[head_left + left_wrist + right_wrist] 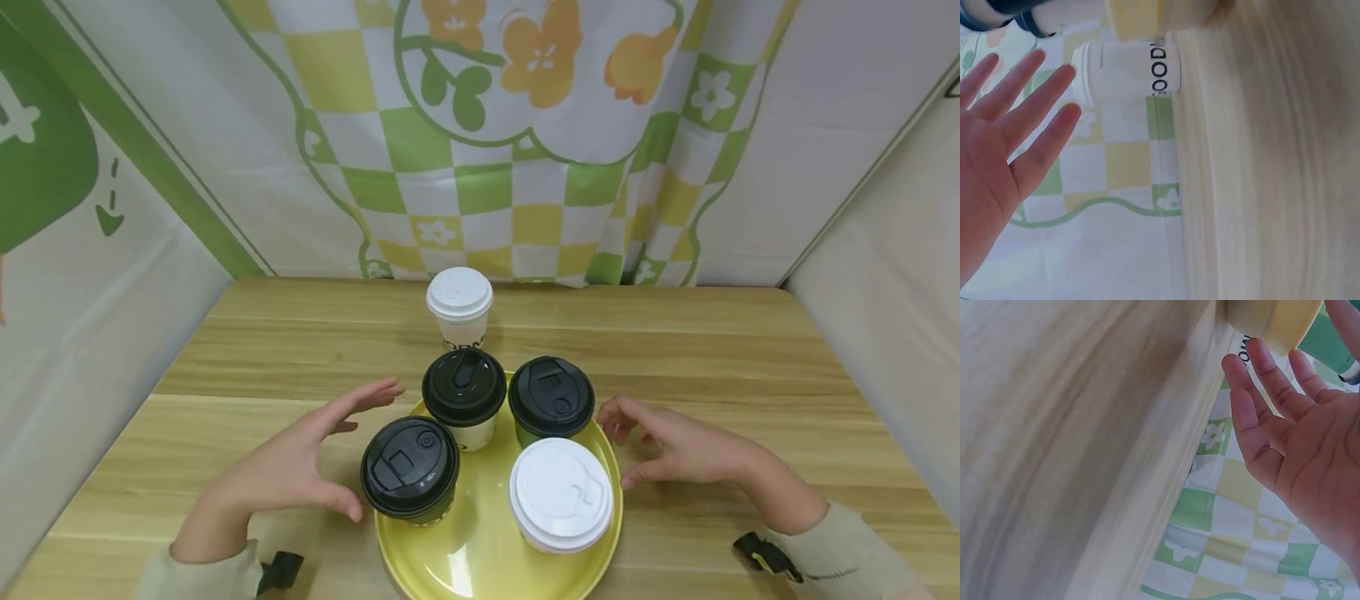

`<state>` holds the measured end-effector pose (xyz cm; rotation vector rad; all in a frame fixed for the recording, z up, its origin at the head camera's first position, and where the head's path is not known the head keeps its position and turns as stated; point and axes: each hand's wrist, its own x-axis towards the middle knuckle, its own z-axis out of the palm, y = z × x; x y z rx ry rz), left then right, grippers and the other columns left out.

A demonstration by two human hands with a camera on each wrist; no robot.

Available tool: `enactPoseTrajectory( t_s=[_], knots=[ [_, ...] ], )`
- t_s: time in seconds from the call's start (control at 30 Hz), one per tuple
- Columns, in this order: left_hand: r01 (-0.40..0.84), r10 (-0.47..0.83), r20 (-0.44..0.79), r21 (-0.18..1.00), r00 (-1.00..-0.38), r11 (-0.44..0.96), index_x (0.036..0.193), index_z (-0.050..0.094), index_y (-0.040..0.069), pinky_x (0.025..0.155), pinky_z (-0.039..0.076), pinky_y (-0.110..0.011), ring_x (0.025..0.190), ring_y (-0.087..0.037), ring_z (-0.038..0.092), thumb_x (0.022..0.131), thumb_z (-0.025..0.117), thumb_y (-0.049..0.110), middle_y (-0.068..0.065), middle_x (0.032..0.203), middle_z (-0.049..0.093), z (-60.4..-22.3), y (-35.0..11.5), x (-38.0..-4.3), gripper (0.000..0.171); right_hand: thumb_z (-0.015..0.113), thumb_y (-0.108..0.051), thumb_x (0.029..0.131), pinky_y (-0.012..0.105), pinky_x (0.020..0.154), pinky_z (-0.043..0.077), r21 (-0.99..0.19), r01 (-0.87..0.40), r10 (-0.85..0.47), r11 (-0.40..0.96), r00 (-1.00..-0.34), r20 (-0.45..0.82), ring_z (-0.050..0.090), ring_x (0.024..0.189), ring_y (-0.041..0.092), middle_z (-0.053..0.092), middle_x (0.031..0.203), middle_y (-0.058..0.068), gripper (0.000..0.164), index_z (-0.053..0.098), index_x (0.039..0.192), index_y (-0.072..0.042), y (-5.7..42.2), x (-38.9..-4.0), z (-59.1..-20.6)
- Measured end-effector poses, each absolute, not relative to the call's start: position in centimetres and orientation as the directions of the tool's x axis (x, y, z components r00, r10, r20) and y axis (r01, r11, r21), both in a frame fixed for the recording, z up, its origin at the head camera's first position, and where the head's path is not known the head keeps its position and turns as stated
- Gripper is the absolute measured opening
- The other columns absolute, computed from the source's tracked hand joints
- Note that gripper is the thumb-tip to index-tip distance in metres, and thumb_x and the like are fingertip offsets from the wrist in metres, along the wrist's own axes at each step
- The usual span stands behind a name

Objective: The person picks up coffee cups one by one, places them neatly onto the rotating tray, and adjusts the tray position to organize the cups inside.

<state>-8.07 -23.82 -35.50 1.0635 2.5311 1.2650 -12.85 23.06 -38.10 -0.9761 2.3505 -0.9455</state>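
Note:
A round yellow tray (480, 554) carries several lidded paper cups. Its front-left cup (408, 467) and rear-left cup (463, 387) wear black lids, as does the green cup (551, 396) at rear right. A white-lidded cup (561, 496) stands at front right. Beside the front-left cup, my left hand (300, 458) hovers with its fingers extended and thumb apart, holding nothing. My right hand (667, 442) is at the tray's right edge, fingers loosely bent, holding nothing. In the right wrist view its fingertips (1254, 347) are close to the tray (1291, 322); contact is unclear.
Behind the tray, another white-lidded cup (459, 300) with dark lettering stands on the wooden table (262, 350). A checkered floral curtain (480, 183) hangs at the table's back edge, with pale fabric walls (885, 275) on either side.

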Motion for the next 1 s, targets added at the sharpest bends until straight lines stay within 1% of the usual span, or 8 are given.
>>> enactPoseTrajectory(
  t_s=[0.13, 0.27, 0.33, 0.43, 0.5, 0.57, 0.7, 1.0],
  knots=[
    [0.558, 0.597, 0.252, 0.725, -0.761, 0.405, 0.158, 0.026, 0.017, 0.104, 0.045, -0.045, 0.143, -0.018, 0.041, 0.071, 0.075, 0.067, -0.005, 0.16, 0.037, -35.0, -24.1, -8.8, 0.111, 0.077, -0.045, 0.082, 0.032, 0.081, 0.049, -0.725, -0.454, -0.739, 0.519, -0.664, -0.114, 0.057, 0.106, 0.022, 0.058, 0.116, -0.001, 0.062, 0.048, 0.13, -0.018, 23.1, -12.9, -38.2],
    [0.555, 0.546, 0.282, 0.707, -0.789, 0.438, 0.158, 0.026, 0.017, 0.109, 0.039, -0.036, 0.144, -0.013, 0.038, 0.074, 0.079, 0.059, -0.002, 0.161, 0.035, -34.8, -24.5, -9.7, 0.108, 0.077, -0.044, 0.082, 0.031, 0.081, 0.049, -0.725, -0.452, -0.739, 0.52, -0.664, -0.116, 0.057, 0.106, 0.022, 0.058, 0.116, -0.001, 0.062, 0.048, 0.131, -0.018, 23.2, -12.9, -38.2],
    [0.545, 0.52, 0.283, 0.698, -0.806, 0.465, 0.158, 0.026, 0.02, 0.11, 0.039, -0.041, 0.145, -0.01, 0.036, 0.075, 0.084, 0.045, -0.001, 0.161, 0.034, -34.7, -24.7, -10.2, 0.104, 0.077, -0.044, 0.082, 0.031, 0.081, 0.049, -0.725, -0.451, -0.739, 0.521, -0.664, -0.117, 0.057, 0.106, 0.022, 0.059, 0.116, -0.001, 0.062, 0.048, 0.131, -0.018, 23.2, -12.9, -38.2],
    [0.526, 0.485, 0.282, 0.689, -0.828, 0.499, 0.158, 0.024, 0.023, 0.109, 0.036, -0.057, 0.145, -0.011, 0.033, 0.077, 0.084, 0.023, -0.002, 0.161, 0.033, -34.7, -24.7, -11.1, 0.101, 0.077, -0.044, 0.082, 0.031, 0.081, 0.049, -0.723, -0.453, -0.739, 0.522, -0.664, -0.117, 0.057, 0.106, 0.022, 0.059, 0.117, -0.001, 0.062, 0.048, 0.131, -0.018, 23.2, -12.8, -38.2],
    [0.516, 0.461, 0.286, 0.685, -0.84, 0.515, 0.158, 0.024, 0.024, 0.106, 0.035, -0.065, 0.146, -0.016, 0.033, 0.077, 0.083, 0.012, -0.003, 0.161, 0.033, -34.8, -24.7, -11.8, 0.101, 0.077, -0.044, 0.082, 0.032, 0.082, 0.049, -0.722, -0.453, -0.738, 0.523, -0.664, -0.118, 0.057, 0.106, 0.022, 0.059, 0.118, -0.001, 0.062, 0.048, 0.131, -0.018, 23.1, -12.8, -38.1],
    [0.508, 0.438, 0.295, 0.684, -0.849, 0.523, 0.158, 0.025, 0.023, 0.104, 0.034, -0.068, 0.146, -0.025, 0.033, 0.079, 0.081, 0.009, -0.006, 0.161, 0.033, -34.8, -24.6, -12.6, 0.097, 0.077, -0.044, 0.082, 0.032, 0.082, 0.049, -0.721, -0.453, -0.737, 0.525, -0.665, -0.118, 0.057, 0.107, 0.023, 0.059, 0.118, -0.001, 0.062, 0.048, 0.131, -0.018, 23.1, -12.8, -38.1],
    [0.488, 0.4, 0.301, 0.689, -0.866, 0.536, 0.157, 0.027, 0.023, 0.104, 0.034, -0.069, 0.145, -0.037, 0.033, 0.083, 0.079, 0.01, -0.008, 0.16, 0.033, -35.0, -24.3, -14.7, 0.092, 0.077, -0.043, 0.083, 0.033, 0.083, 0.049, -0.724, -0.447, -0.736, 0.526, -0.665, -0.125, 0.057, 0.108, 0.025, 0.058, 0.119, 0.0, 0.062, 0.048, 0.13, -0.017, 23.1, -12.8, -38.1],
    [0.409, 0.372, 0.225, 0.728, -0.901, 0.55, 0.158, 0.023, 0.023, 0.109, 0.032, -0.068, 0.146, -0.037, 0.032, 0.086, 0.078, 0.021, -0.009, 0.162, 0.03, -35.6, -22.8, -20.3, 0.09, 0.076, -0.046, 0.082, 0.035, 0.085, 0.049, -0.719, -0.438, -0.73, 0.539, -0.669, -0.14, 0.057, 0.11, 0.026, 0.058, 0.122, 0.001, 0.064, 0.048, 0.131, -0.016, 23.0, -12.9, -38.0]
  ],
)
